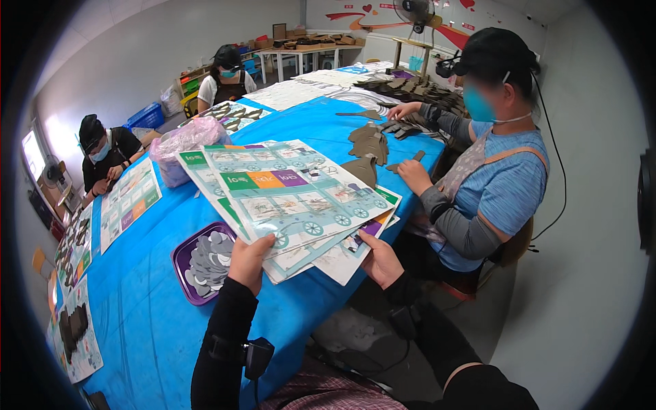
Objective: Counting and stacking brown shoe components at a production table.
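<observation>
Room: long table (157, 321) under a blue cloth, other people seated along it; grey walls
Sheets: stack of printed cardboard sheets (294, 195), flat, glossy, teal and white, fanned; held over the table's near edge; long axis runs away from the person toward the upper left
Left hand (249, 263): fingers pinching the stack's near left corner, thumb on top
Right hand (381, 261): fingers clamped under the near right corner; both hands equally near
Beside: purple tray (183, 254) of grey cardboard discs, just left of the left hand; pink plastic bag (184, 140) beyond
</observation>
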The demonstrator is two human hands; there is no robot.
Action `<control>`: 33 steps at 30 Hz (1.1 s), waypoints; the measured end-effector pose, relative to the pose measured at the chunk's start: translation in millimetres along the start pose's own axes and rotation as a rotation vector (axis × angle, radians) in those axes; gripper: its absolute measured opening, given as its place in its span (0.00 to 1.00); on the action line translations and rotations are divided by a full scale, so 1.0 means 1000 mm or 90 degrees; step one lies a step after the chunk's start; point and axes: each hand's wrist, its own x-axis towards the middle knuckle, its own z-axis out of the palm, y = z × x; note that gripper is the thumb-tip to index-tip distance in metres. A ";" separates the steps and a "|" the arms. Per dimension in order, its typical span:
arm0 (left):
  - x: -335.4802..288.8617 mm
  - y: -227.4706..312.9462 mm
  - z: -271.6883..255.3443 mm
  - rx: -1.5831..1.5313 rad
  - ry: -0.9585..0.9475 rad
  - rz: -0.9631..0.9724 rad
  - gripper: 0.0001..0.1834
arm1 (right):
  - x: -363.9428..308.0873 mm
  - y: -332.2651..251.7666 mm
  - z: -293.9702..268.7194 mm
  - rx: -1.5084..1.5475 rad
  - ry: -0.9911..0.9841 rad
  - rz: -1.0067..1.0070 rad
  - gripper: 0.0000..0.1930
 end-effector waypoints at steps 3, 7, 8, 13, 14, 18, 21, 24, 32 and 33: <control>-0.008 0.010 -0.003 0.009 -0.001 0.022 0.22 | -0.008 -0.006 0.003 -0.002 -0.001 0.006 0.13; -0.011 0.029 -0.007 0.045 -0.008 -0.001 0.21 | -0.017 -0.002 0.001 -0.002 -0.100 -0.002 0.15; -0.013 0.035 -0.008 0.053 -0.017 0.000 0.21 | -0.018 0.002 0.004 -0.009 -0.104 0.018 0.16; -0.046 0.084 0.002 0.152 -0.016 0.058 0.26 | -0.055 0.013 0.044 0.084 -0.092 0.130 0.18; -0.050 0.089 0.004 0.155 -0.017 0.058 0.26 | -0.057 0.014 0.050 0.113 -0.110 0.140 0.18; -0.073 0.092 -0.002 0.209 -0.025 0.103 0.26 | -0.053 0.033 0.063 0.182 -0.112 0.084 0.20; -0.095 0.083 -0.005 0.217 -0.032 0.103 0.25 | -0.049 0.041 0.064 0.223 -0.153 0.108 0.27; -0.127 0.064 0.001 0.284 -0.071 0.139 0.23 | -0.056 0.046 0.076 0.294 -0.230 0.113 0.28; -0.175 0.069 -0.031 0.337 0.038 0.295 0.37 | -0.069 0.016 0.116 0.100 -0.281 0.024 0.24; -0.182 0.069 -0.051 0.235 0.116 0.387 0.40 | -0.079 0.002 0.120 -0.082 -0.314 -0.119 0.24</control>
